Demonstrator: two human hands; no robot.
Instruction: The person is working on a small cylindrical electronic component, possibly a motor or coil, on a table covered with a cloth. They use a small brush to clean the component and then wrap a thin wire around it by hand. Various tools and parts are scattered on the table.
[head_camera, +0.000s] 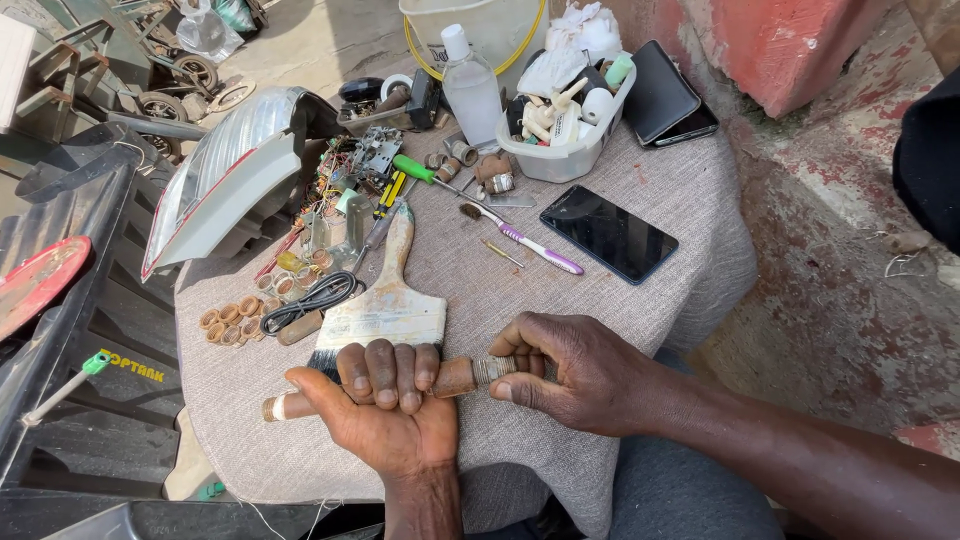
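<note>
While both hands work at the front edge of the grey cloth-covered table, the left hand is closed palm-up around a brown rusted cylindrical rod with a pale band at one end, and the right hand pinches the rod's threaded metal tip between thumb and fingers. Item 1: wide worn paintbrush with wooden handle, lying just behind the left hand. Item 2: black smartphone, flat, further back. Item 3: purple-handled toothbrush, beside the phone.
</note>
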